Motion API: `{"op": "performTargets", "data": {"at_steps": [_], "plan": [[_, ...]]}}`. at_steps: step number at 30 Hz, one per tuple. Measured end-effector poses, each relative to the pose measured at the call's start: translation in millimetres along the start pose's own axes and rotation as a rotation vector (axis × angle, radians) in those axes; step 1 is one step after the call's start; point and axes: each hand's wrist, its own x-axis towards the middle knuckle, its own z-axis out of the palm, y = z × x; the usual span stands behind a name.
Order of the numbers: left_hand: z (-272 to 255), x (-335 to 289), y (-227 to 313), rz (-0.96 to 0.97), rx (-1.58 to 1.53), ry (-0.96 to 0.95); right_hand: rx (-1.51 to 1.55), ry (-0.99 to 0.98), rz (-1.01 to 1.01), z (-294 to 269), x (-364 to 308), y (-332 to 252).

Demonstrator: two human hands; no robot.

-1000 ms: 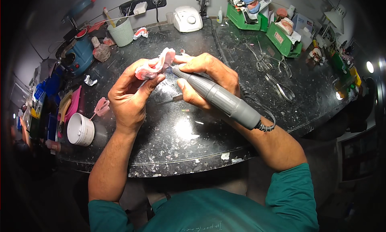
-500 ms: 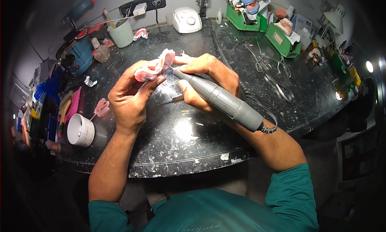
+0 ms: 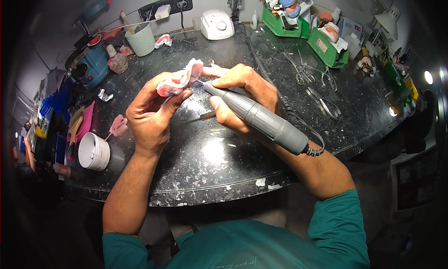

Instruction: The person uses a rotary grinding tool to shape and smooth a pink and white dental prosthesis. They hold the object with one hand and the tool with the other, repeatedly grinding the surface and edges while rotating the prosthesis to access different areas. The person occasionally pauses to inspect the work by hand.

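Between the thumb and fingers of my left hand (image 3: 151,113) is a pink and white denture base (image 3: 179,80), tilted on edge over the bench. My right hand (image 3: 245,89) is closed around a grey rotary handpiece (image 3: 256,115), whose cord runs off its rear end. The handpiece's thin bur (image 3: 200,82) points left at the denture base and meets or nearly meets its right side; whether they touch I cannot tell. One of my right fingers reaches to the far edge of the denture base.
A dark knife-like tool (image 3: 207,115) lies beneath my hands. At left stand a white tub (image 3: 94,152) and a blue machine (image 3: 91,66). A white control box (image 3: 217,25) is at the back. Pliers (image 3: 324,103) and green bins (image 3: 329,49) sit at right.
The handpiece has shifted slightly right and down, showing more of the bur. The denture base has turned a little in my left hand.
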Motion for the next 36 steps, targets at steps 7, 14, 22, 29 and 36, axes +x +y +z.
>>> {"op": "performTargets", "data": {"at_steps": [7,14,22,29,36], "plan": [[2,1,1,-0.005,-0.016,-0.009,-0.01,-0.01,-0.009,-1,2,-2],[1,3,2,-0.12,-0.06,0.01,-0.034,0.008,0.006,2,3,-5],[2,1,-1,-0.159,-0.092,0.001,-0.046,-0.015,0.132,1,1,-11],[1,1,-5,-0.189,-0.125,-0.017,-0.095,0.005,0.064,4,1,-7],[1,1,-7,-0.197,-0.097,-0.002,-0.077,0.005,0.049,3,0,-6]]}}
